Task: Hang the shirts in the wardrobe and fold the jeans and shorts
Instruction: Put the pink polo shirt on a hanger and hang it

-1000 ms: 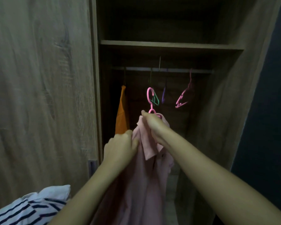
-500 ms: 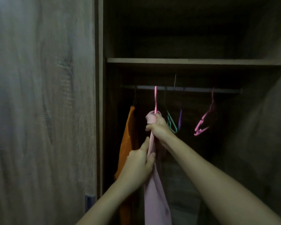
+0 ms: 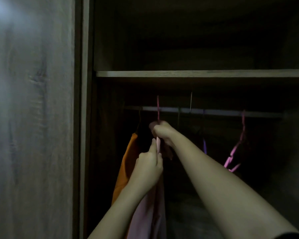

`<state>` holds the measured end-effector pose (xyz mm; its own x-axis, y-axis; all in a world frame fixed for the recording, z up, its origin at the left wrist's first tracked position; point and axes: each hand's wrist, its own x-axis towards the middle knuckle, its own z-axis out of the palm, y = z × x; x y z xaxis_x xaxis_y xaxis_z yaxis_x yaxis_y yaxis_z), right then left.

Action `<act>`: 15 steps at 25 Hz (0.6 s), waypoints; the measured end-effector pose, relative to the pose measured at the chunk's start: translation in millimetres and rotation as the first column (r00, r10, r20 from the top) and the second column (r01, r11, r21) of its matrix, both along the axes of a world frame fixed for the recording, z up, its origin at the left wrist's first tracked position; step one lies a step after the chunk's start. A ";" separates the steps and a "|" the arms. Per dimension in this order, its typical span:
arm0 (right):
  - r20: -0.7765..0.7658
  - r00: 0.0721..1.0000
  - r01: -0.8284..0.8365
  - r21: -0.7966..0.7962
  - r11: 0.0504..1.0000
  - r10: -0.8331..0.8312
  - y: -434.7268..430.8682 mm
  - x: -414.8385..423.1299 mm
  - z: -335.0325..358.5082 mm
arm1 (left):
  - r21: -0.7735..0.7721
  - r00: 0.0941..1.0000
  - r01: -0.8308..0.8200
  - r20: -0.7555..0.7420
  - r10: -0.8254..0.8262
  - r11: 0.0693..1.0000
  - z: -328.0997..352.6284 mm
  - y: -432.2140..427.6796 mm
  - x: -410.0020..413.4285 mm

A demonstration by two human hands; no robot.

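The open wardrobe (image 3: 85, 118) holds a shelf (image 3: 197, 74) above a hanging rail (image 3: 214, 112). An orange shirt (image 3: 126, 166) hangs at the rail's left end. Just right of it is the pink shirt (image 3: 145, 213), which droops below both hands. The right hand (image 3: 162, 133) curls round its top, where the pink hanger (image 3: 158, 107) hook rises across the rail. The left hand (image 3: 148, 168) pinches the fabric lower down. Farther right hang an empty pink hanger (image 3: 235, 150) and a purple hanger (image 3: 204, 145).
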<state>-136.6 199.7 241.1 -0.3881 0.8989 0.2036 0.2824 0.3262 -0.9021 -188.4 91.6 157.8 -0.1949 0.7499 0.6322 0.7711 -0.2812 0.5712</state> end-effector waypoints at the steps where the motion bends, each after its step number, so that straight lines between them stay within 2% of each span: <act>1: 0.041 0.999 -0.003 0.010 1.000 0.002 6.4 -3.5 0.0 | -0.003 1.000 -0.013 0.011 0.013 1.000 -1.5 7.5 -0.2; 5: 0.139 0.990 -0.021 0.030 0.999 0.016 27.0 -17.8 -22.1 | -0.048 0.998 -0.058 -0.007 0.058 0.997 -24.9 19.9 -3.4; 9: 0.133 0.990 -0.050 0.044 0.998 0.044 36.7 -22.6 -37.8 | -0.234 0.980 -0.134 -0.178 0.093 0.963 -42.9 19.2 2.0; 11: 0.151 0.988 -0.052 0.056 0.997 0.043 37.2 -20.7 -38.5 | -0.314 0.976 -0.147 -0.198 0.086 0.938 -49.2 14.0 1.3; 13: 0.192 0.981 -0.047 0.068 0.997 0.034 35.6 -19.0 -38.7 | -0.427 0.988 -0.123 -0.134 0.071 0.896 -63.2 4.1 2.9; 15: 0.217 0.976 -0.016 0.065 0.998 0.001 28.5 -16.7 -40.4 | -0.585 0.988 -0.125 0.000 0.154 0.801 -88.0 -0.4 11.6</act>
<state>-153.3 228.2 200.7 -0.4372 0.8826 0.1727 0.4659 0.3865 -0.7960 -176.8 91.2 69.9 -0.3428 0.9365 0.0736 0.7456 0.2236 0.6277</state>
